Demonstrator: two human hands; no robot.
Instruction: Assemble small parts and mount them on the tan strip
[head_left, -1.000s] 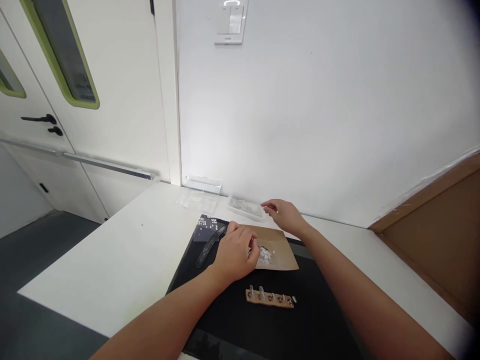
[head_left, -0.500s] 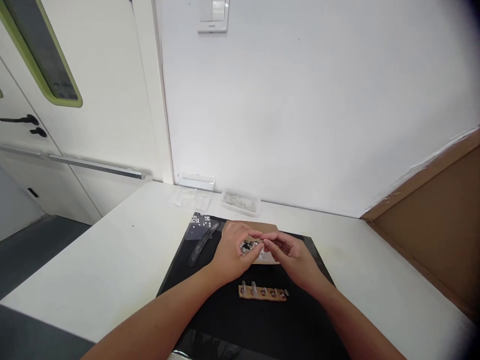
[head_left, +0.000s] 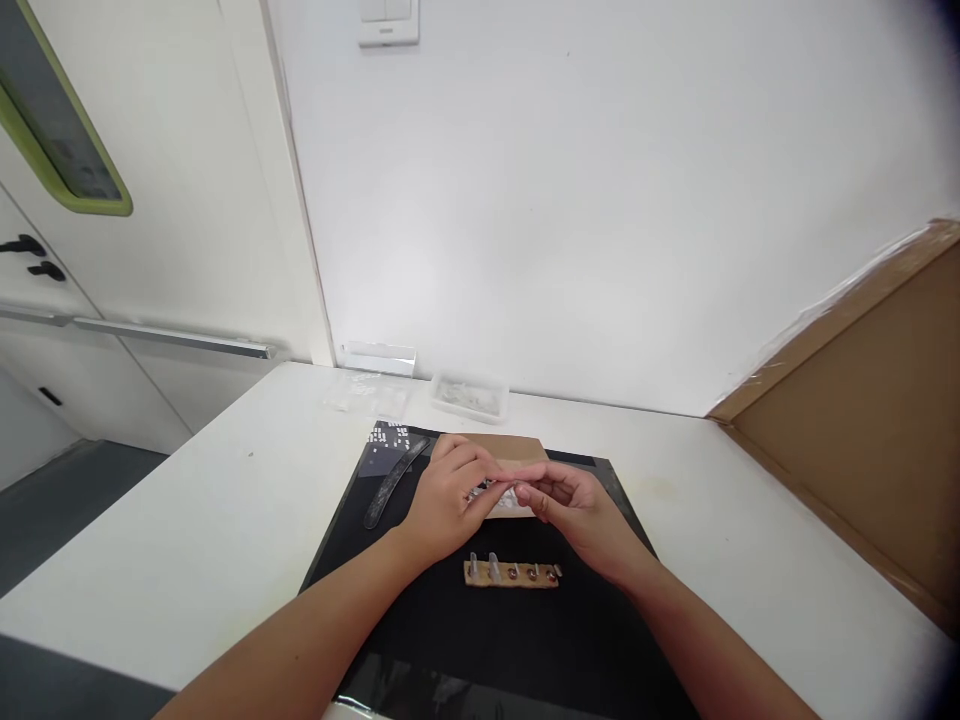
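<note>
My left hand [head_left: 454, 500] and my right hand [head_left: 577, 510] meet over a brown cardboard box [head_left: 491, 445], fingertips touching. Both are closed in a pinch, thumb against fingers. Whatever lies between the tips is too small to make out. Behind the fingers, small white and dark pieces show in the box, partly hidden. Nearer to me a short brown strip [head_left: 517, 576] lies on the black mat [head_left: 510, 640]. Small clear nail-tip-like pieces stand up from it at the left, with round reddish spots along its length.
A dark curved nail file [head_left: 394, 487] lies at the mat's left, by a dark sheet with white patches [head_left: 384, 455]. Along the wall are a clear tray of small pieces [head_left: 470, 398], a clear plastic bag [head_left: 367, 393] and a clear holder [head_left: 379, 357]. A brown board [head_left: 862, 440] stands at right.
My left thumb and fingers have drawn closer together, narrowing the gap through which the box's contents show. The hands stay joined over the box. The whole view has shifted slightly.
</note>
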